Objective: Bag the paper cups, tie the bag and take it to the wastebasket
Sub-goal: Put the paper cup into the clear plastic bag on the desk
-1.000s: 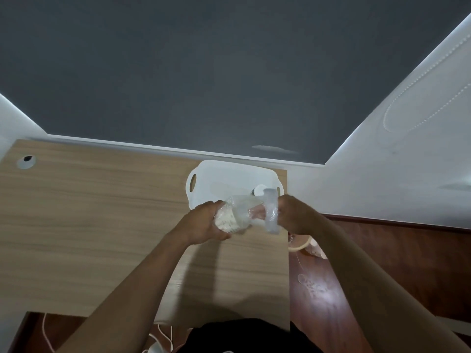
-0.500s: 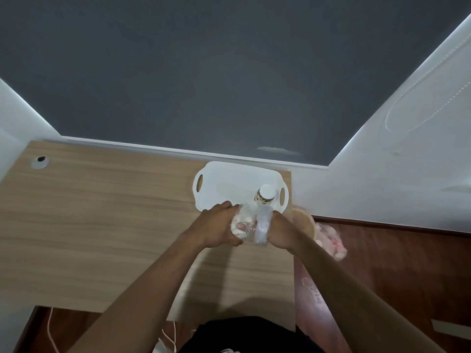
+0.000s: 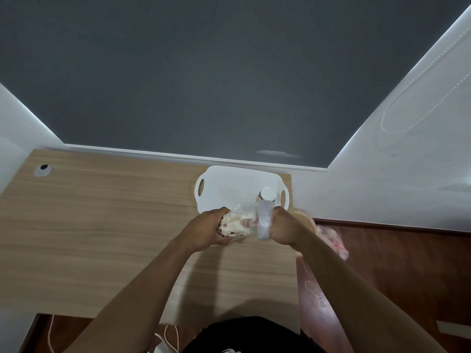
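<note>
Both hands are raised over the right end of the desk [image 3: 102,212], near its front edge, with the bag [image 3: 246,216] held between them. The left hand [image 3: 206,230] is clenched round the full end of the bag, where the cups [image 3: 233,228] show through the clear plastic as a pale, crushed mass with dark markings. How many cups there are cannot be told. The right hand [image 3: 285,226] is closed on the other end, where the plastic is gathered into a thick upright band against the knuckles. The bag lies roughly level between the two hands and looks clear of the desk. Whether it has been knotted cannot be told. Just behind the hands a white tray [image 3: 229,184] with cut-out handles sits at the desk's back right corner. A bottle [image 3: 267,193] with a white cap stands in its right part. A round grommet [image 3: 42,169] is set in the desk's far left. To the right of the desk, above the dark wood floor [image 3: 395,263], there is a blurred tan and pink object [image 3: 331,240] that cannot be identified. A grey wall [image 3: 204,72] rises behind the desk.
</note>
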Motion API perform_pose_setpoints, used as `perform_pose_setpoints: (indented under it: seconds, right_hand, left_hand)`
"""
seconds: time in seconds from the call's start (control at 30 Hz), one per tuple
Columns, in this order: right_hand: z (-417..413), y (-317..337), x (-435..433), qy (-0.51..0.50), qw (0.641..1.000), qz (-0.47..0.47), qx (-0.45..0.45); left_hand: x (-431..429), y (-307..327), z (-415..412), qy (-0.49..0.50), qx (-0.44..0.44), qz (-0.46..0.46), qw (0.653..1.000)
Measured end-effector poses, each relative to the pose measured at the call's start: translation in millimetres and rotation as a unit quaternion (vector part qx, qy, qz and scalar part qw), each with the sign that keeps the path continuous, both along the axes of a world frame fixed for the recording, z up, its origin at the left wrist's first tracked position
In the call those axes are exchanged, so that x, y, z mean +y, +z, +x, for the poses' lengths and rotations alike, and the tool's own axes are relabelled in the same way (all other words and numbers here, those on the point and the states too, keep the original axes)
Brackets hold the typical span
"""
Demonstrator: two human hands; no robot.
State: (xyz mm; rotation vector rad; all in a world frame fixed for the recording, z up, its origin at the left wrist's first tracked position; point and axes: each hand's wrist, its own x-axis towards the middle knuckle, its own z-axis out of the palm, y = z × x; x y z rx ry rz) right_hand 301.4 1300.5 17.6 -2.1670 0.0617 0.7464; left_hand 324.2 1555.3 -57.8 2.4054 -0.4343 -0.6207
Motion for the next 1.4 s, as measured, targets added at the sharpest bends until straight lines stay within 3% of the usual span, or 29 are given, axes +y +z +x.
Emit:
perform_pose_setpoints:
  seconds: [0.2, 0.3, 0.4, 0.5, 0.57, 0.63, 0.77, 0.87, 1.0, 1.1, 1.27, 1.4]
  right_hand:
    - [9.7, -13.9, -15.2, -0.007, 0.999, -0.039, 0.013]
    - [20.0, -41.0, -32.4, -0.001, 0.994, -0.107, 0.004]
    - [36.9, -119.5, -68.0, 0.064, 0.989, -0.132, -0.027]
    - [47.9, -160.9, -93.7, 0.050, 0.993, -0.094, 0.050]
    - [39.7, -117.2, -82.8, 0.037, 0.998, -0.030, 0.047]
    - [15.8, -27.2, -48.9, -0.024, 0.999, 0.023, 0.029]
    - [11.7, 12.0, -53.8, -0.119, 0.988, 0.089, 0.041]
    - [14.0, 23.5, -62.4, -0.178, 0.979, 0.103, -0.001]
    - [15.7, 24.8, -64.9, -0.244, 0.955, 0.170, -0.021]
    - [13.2, 18.6, -59.8, -0.257, 0.941, 0.219, 0.012]
    - [7.5, -9.5, -49.8, -0.217, 0.952, 0.215, 0.026]
    - [0.6, -18.2, -32.8, -0.192, 0.956, 0.220, 0.036]
  left_hand:
    - [9.2, -7.4, 1.6, 0.017, 0.007, -0.028, 0.999]
    - [13.4, -10.2, 1.2, 0.031, 0.001, -0.031, 0.999]
    - [16.6, -12.8, 0.6, 0.030, -0.018, -0.027, 0.999]
    - [19.9, -16.9, 4.2, 0.035, -0.026, -0.010, 0.999]
    - [23.2, -19.9, 7.6, 0.047, -0.027, 0.022, 0.998]
    - [31.0, -26.8, 10.9, 0.068, -0.025, 0.061, 0.996]
    - [59.0, -42.3, 13.8, 0.124, -0.006, 0.118, 0.985]
    - [77.2, -47.3, 12.9, 0.181, 0.031, 0.119, 0.976]
    - [71.7, -44.4, 5.4, 0.315, 0.166, 0.012, 0.934]
    - [53.7, -42.5, 1.8, 0.371, 0.203, -0.073, 0.903]
    - [10.8, -6.3, -1.9, 0.351, 0.209, -0.232, 0.883]
    - [-14.8, 14.4, -1.1, 0.296, 0.274, -0.373, 0.835]
